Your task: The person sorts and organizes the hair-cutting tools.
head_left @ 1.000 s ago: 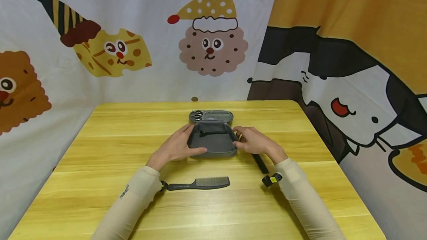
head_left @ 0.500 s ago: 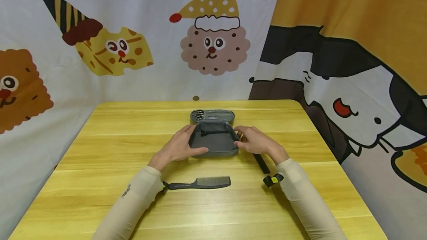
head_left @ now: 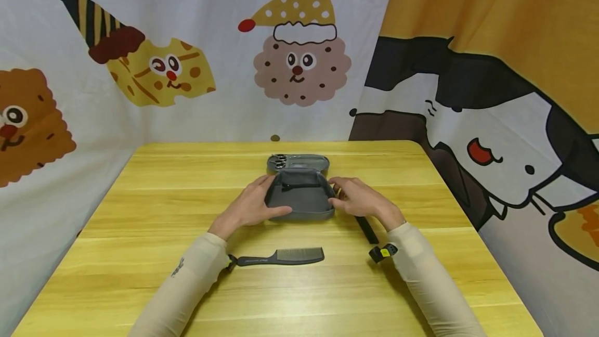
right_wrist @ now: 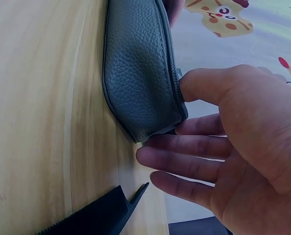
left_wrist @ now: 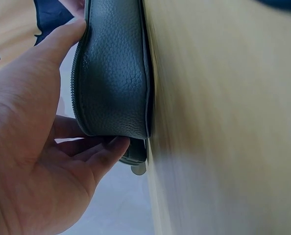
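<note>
An unzipped grey leather-look case (head_left: 299,204) lies on the table between both hands, its lid (head_left: 306,161) folded flat toward the back. Metal scissors (head_left: 279,160) sit in the lid's left part. Inside the case is a small dark slim item (head_left: 292,186), too small to identify. My left hand (head_left: 252,204) holds the case's left side, thumb along the front rim and fingers round the back corner (left_wrist: 118,142). My right hand (head_left: 357,199) holds the right side, its thumb (right_wrist: 204,84) on the zipper edge. Both wrist views show the case's outer wall.
A black comb (head_left: 281,257) lies in front of the case, handle end near the left wrist. Beneath the right hand lies a black toothed comb (right_wrist: 99,213), partly hidden in the head view. The wooden table (head_left: 164,212) ends at a patterned curtain (head_left: 196,124).
The head view has shifted slightly. Both hands and the case keep the same places on the table.
</note>
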`<state>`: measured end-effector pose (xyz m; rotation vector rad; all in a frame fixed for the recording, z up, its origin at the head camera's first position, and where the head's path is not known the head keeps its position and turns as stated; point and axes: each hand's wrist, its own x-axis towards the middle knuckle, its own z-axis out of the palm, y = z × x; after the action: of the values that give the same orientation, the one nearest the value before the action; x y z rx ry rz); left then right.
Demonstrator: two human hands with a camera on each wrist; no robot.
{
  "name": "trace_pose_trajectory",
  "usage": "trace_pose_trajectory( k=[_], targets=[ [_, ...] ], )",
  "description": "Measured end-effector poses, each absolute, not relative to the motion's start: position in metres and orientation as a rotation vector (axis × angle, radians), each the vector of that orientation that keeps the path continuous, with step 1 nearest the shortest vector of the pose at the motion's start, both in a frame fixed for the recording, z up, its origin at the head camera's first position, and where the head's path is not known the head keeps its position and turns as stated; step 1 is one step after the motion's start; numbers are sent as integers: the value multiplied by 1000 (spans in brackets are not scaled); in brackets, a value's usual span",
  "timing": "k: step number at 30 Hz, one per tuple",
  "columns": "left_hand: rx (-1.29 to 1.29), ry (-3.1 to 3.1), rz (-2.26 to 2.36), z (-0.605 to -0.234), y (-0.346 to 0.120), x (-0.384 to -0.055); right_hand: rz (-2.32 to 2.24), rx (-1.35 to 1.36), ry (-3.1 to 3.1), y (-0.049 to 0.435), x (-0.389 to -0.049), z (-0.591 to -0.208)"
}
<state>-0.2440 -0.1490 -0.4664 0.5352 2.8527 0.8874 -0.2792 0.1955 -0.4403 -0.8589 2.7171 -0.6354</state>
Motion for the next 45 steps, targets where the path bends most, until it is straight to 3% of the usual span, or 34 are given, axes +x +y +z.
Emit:
trace_pose_trajectory(
  k=[17,45],
  targets=[
    [542,2862,887,-466,-153,-245,-645,-821,2831,196,-272,-437],
    [559,2856,929,-465,-153,-243,-464,-848,2950,252,-234,-443]
  ],
)
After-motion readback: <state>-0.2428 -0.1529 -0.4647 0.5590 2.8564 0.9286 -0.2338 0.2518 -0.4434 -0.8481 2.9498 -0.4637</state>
